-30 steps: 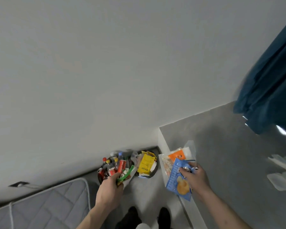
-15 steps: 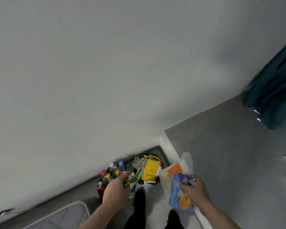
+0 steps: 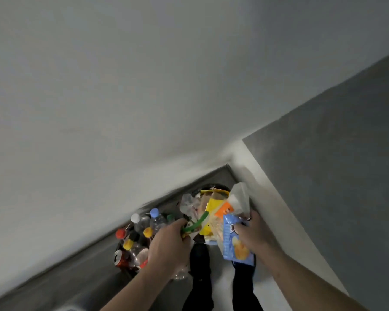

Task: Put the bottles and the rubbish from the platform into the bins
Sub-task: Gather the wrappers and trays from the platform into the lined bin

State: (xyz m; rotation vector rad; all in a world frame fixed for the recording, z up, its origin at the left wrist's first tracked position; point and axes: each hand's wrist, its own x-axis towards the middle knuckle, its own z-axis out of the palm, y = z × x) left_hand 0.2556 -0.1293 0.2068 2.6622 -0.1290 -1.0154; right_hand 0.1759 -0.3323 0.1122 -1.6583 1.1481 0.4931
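Left hand (image 3: 169,244), lower centre of frame, fingers curled round green wrapper (image 3: 194,225). Right hand (image 3: 253,232), just right of it, pinches blue snack packet (image 3: 235,243) with orange-and-clear wrapper (image 3: 229,208) bunched behind. Both hands hover over bins. Bottle bin (image 3: 121,264) below-left of left hand, packed with capped bottles (image 3: 154,219) and red can (image 3: 119,259). Rubbish bin (image 3: 220,188) above hands, yellow packet (image 3: 211,207) and crumpled plastic inside. Grey platform (image 3: 335,176) fills right side of frame. Dark shoes (image 3: 200,257) under wrists.
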